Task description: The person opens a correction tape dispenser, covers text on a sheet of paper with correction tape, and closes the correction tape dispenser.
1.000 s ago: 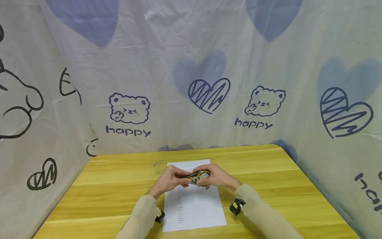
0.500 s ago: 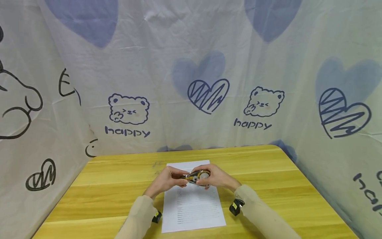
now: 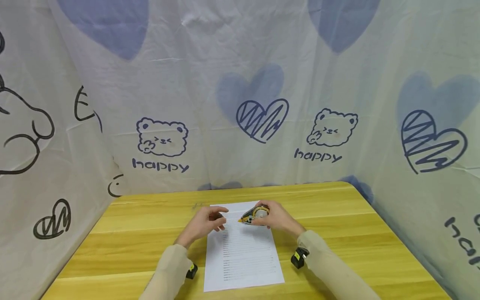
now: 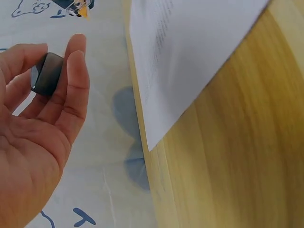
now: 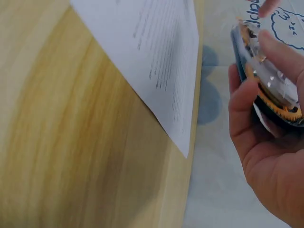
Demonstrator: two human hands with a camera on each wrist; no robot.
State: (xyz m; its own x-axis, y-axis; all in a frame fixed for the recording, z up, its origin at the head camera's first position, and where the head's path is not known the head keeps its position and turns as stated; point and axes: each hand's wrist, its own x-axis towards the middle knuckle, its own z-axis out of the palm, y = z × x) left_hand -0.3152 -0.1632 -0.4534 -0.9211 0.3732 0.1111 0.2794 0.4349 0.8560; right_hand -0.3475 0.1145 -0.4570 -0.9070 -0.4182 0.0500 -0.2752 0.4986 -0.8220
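A correction tape dispenser (image 3: 259, 213) with a clear body and orange gear is gripped by my right hand (image 3: 276, 216). Its orange tip points left, above the upper part of the printed sheet (image 3: 249, 260). In the right wrist view, thumb and fingers wrap the dispenser (image 5: 273, 78) from both sides. My left hand (image 3: 200, 226) is a short way to the left, over the sheet's left edge. Between its thumb and fingers it pinches a small dark translucent cap (image 4: 47, 73), plain in the left wrist view.
The sheet lies on a yellow wood-grain table (image 3: 150, 233). A white cloth (image 3: 210, 83) with hearts and bears hangs behind the table and on both sides. Black cameras sit on both wrists.
The hands were together on the dispenser; now the left has moved off to the left with the cap, baring the orange tip. The right hand has shifted slightly right.
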